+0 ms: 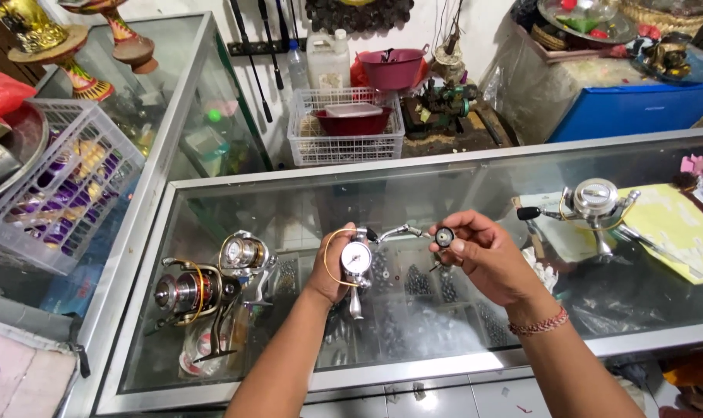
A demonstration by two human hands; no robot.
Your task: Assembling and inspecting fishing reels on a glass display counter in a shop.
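Far left of frame: white crate (65, 193) on a side case, filled with purple and yellow items, kind not discernible. Above it, upper left: two painted stands (96, 42) on the glass.

Left-centre, on the glass counter (413, 166): two reels (212, 286) lying side by side, one dark with gold trim, one silver, both well left of the hands.

Top centre, behind the counter: white basket (345, 128) on the floor, holding a dark red bowl (351, 120) with a pale lid-like piece on top. Pink bowl (392, 68) just behind it; white jug (328, 58) beside that.

Centre of frame, above the counter: left hand (332, 271) closed around a silver reel (357, 263), fingers wrapped behind the body, thumb side toward the camera; gold bail wire curving round the left of the hand, stem pointing down. Crank arm extending right from the reel toward the right hand (483, 259). Right thumb and forefinger pinched narrow on the black knob (444, 237) at the end of the crank; remaining fingers curled loosely. Red beaded bracelet (539, 323) on the right wrist.

Under the glass, beneath the hands: compartments of small dark sinker-like pieces, exact kind unclear.

Right of centre, on the counter: another silver reel (595, 203) standing on its foot, partly on yellow paper (677, 228).

Upper right: blue box (638, 108) under clear plastic, tray of mixed items on top.
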